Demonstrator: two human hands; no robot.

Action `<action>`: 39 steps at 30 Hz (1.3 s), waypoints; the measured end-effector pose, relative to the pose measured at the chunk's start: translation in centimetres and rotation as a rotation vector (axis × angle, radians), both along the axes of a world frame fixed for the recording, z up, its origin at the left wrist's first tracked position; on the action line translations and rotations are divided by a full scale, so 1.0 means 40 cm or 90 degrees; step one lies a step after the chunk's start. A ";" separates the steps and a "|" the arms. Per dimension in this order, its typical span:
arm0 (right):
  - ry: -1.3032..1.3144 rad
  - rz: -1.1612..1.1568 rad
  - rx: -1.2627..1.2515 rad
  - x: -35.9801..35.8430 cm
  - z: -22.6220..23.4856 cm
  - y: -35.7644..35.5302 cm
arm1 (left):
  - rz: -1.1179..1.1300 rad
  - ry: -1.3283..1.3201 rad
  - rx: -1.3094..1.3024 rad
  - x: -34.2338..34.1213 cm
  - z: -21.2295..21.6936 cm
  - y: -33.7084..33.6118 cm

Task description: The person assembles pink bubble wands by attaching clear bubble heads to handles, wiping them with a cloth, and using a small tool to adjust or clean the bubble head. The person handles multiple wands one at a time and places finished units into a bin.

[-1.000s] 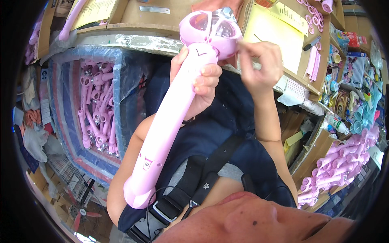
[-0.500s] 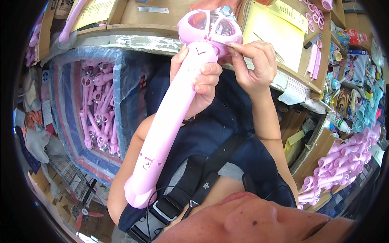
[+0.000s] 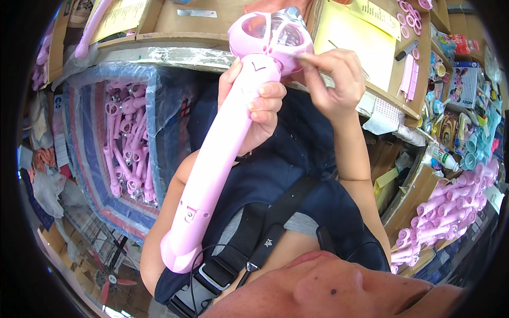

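At the far left, a blue plastic-lined bin (image 3: 101, 159) stood packed with pink wand-shaped toy parts (image 3: 127, 143), lying loosely on one another. Above it ran a cardboard shelf edge (image 3: 175, 40) with a yellow sheet of paper (image 3: 119, 16) resting on it.

In the middle, the person held a long pink toy wand (image 3: 222, 153) tilted, its butt end low and near the body, its ring-shaped head (image 3: 270, 34) high and far, up against the shelf. The left hand (image 3: 254, 111) was wrapped around the upper shaft just below the head, fingers curled shut on it, thumb up along the neck. A dark shoulder strap with a buckle (image 3: 244, 259) crossed the navy shirt beneath.

To the right of the head, the right hand (image 3: 331, 79) had its fingertips pressed together in a pinch, touching the right rim of the wand's head; whatever small thing it pinched was too small to make out.

Farther right lay a second yellow sheet (image 3: 355, 45) on a cardboard tray, then a black marker (image 3: 407, 50) near some pink rings. At the far right, a heap of finished pink wands (image 3: 450, 212) lay in a box, with teal pieces (image 3: 474, 143) stacked above them.
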State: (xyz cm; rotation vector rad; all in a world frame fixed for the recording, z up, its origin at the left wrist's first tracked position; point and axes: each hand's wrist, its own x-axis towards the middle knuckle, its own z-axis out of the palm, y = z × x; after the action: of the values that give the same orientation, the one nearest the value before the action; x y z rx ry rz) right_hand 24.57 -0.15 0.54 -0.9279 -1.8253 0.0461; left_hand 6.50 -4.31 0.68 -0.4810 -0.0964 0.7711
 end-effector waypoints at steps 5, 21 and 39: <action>-0.023 0.019 0.021 0.005 0.003 -0.011 | 0.001 0.009 -0.006 -0.001 0.002 -0.002; 0.144 -0.157 -0.079 0.042 -0.032 -0.046 | -0.003 -0.029 -0.015 0.000 0.001 0.001; 0.050 -0.164 -0.006 -0.011 0.008 -0.014 | -0.008 -0.046 -0.014 -0.002 0.002 0.000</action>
State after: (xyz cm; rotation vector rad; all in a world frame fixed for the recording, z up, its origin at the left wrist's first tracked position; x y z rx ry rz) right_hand 24.12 -0.69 0.86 -1.1460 -1.6219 -0.0686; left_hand 6.41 -4.30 0.78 -0.5301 -0.1516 0.7426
